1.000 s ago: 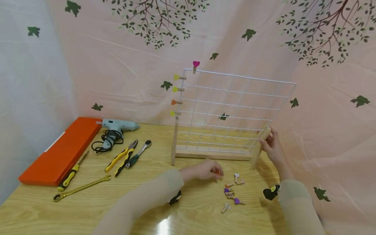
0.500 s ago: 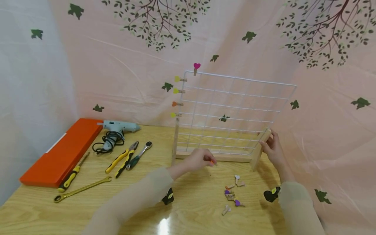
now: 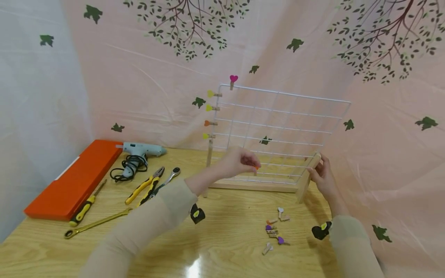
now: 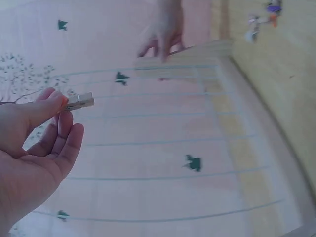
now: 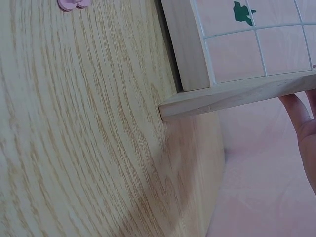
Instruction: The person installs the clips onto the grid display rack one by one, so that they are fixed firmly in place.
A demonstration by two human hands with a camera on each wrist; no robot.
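Observation:
My left hand (image 3: 239, 161) pinches a small wooden clothespin (image 4: 81, 101) by its orange end, between thumb and forefinger. The clothespin's bare wooden end points away from the fingertips. In the head view this hand overlaps the lower part of a white wire grid rack (image 3: 278, 92) in a wooden base. My right hand (image 3: 324, 179) grips the rack's right wooden post (image 3: 306, 181), thumb in front and fingers behind. Yellow and orange heart clothespins (image 3: 207, 123) are clipped down the grid's left edge. A pink heart clothespin (image 3: 232, 81) sits upright on the top wire.
Several loose heart clothespins (image 3: 281, 240) lie on the table in front of the rack. To the left are an orange case (image 3: 69, 181), a glue gun (image 3: 142, 148), pliers (image 3: 139, 192), a ratchet wrench (image 3: 172, 175), a screwdriver (image 3: 81, 211) and a gold wrench (image 3: 99, 222).
My left hand has risen from the table near the loose clothespins to in front of the grid, carrying the orange clothespin. My right hand stays on the post.

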